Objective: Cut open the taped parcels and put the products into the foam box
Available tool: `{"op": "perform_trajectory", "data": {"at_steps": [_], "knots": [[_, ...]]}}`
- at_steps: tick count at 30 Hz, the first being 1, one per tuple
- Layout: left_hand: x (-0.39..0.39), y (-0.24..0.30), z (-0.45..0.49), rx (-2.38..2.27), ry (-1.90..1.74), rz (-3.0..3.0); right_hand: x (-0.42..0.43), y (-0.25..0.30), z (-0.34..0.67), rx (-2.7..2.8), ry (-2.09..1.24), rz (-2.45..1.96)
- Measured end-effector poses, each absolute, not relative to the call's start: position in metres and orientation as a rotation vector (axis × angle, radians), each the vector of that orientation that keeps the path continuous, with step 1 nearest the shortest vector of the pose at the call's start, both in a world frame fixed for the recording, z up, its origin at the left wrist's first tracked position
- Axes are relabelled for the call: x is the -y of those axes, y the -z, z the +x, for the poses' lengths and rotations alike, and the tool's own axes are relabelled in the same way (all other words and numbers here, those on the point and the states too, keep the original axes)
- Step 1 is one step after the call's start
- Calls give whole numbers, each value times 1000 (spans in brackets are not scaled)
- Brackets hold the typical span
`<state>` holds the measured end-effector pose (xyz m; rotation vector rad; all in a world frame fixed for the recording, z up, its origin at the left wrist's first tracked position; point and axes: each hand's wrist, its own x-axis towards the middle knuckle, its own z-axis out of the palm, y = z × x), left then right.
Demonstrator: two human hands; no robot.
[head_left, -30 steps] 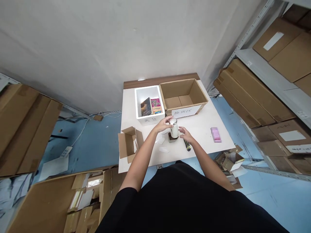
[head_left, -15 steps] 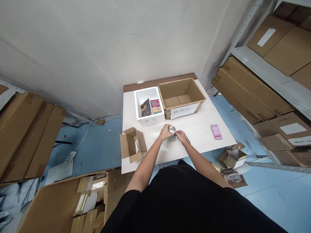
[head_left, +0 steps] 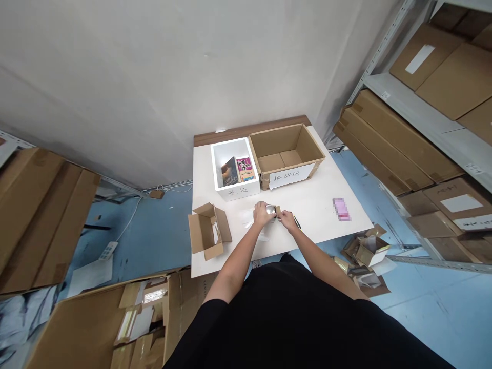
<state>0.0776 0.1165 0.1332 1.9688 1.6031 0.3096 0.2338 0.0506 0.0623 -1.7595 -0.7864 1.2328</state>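
My left hand (head_left: 262, 213) is closed around a small item with a shiny silver rounded top (head_left: 270, 209); its exact kind is too small to tell. On its right side shows a small brown flap (head_left: 279, 209), possibly card. My right hand (head_left: 286, 219) pinches at the lower edge of that flap, its fingertips close together. Just right of this hand, a dark slim tool with a yellowish part (head_left: 296, 221) lies on the white table (head_left: 319, 210). Thin clear-looking scraps (head_left: 263, 237) lie below and left of my left hand.
A white foam box (head_left: 238, 191) with books and a cardboard box (head_left: 319, 163) with a handwritten label stand at the back. An open small carton (head_left: 198, 236) sits at left, a blurred pink item (head_left: 341, 209) at right. Loaded shelves (head_left: 434, 154) flank the right side.
The silver-topped item has tilted and moved slightly down between my hands. The green part under it is out of sight, and a brown flap now shows beside it.
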Motion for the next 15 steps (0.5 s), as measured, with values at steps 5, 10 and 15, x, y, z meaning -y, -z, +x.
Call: {"op": "perform_trajectory", "data": {"at_steps": [5,10,15], "knots": [[-104,-112,83,-1647,-308,1808,-42,-60,233,655,-1254,-1726],[-111,-97,64,-1614,-531,1525,-45,-62,226,728,-1211,-1752],[-122,-83,53,-1496,-446,1480,-46,-69,216,974,-1107,-1720]]}}
